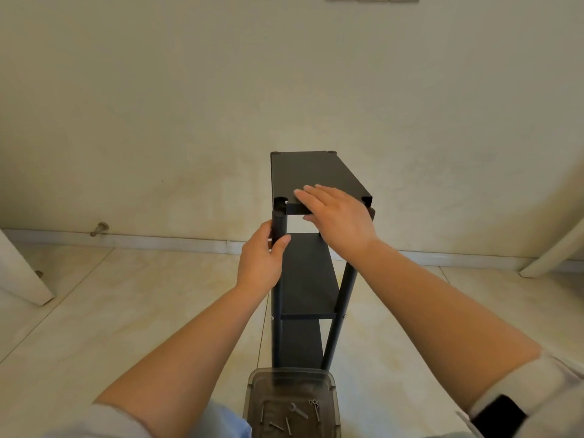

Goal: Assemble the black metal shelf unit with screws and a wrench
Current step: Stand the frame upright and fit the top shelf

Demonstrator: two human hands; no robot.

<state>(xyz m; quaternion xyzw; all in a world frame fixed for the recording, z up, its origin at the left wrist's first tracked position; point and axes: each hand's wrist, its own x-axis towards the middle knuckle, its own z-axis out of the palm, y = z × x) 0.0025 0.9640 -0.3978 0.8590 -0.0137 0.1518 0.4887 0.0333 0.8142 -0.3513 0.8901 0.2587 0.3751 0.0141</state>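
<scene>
The black metal shelf unit (pixel 311 279) stands upright on the tiled floor before me. Its top panel (pixel 303 170) sits above the near-left post (pixel 279 224), whose top shows in the panel's corner notch. My left hand (pixel 260 259) grips that post just below the panel. My right hand (pixel 336 214) lies flat on the panel's near edge, fingers straight, thumb under the edge. At the bottom, a clear grey plastic box (pixel 252 403) holds several screws (pixel 316 406) and a small wrench (pixel 298 410).
A cream wall (pixel 284 90) with a white baseboard stands right behind the shelf. A door stop (pixel 100 229) sticks out at the wall's foot on the left. A pale door edge (pixel 22 273) is at far left, a white leg (pixel 556 251) at far right.
</scene>
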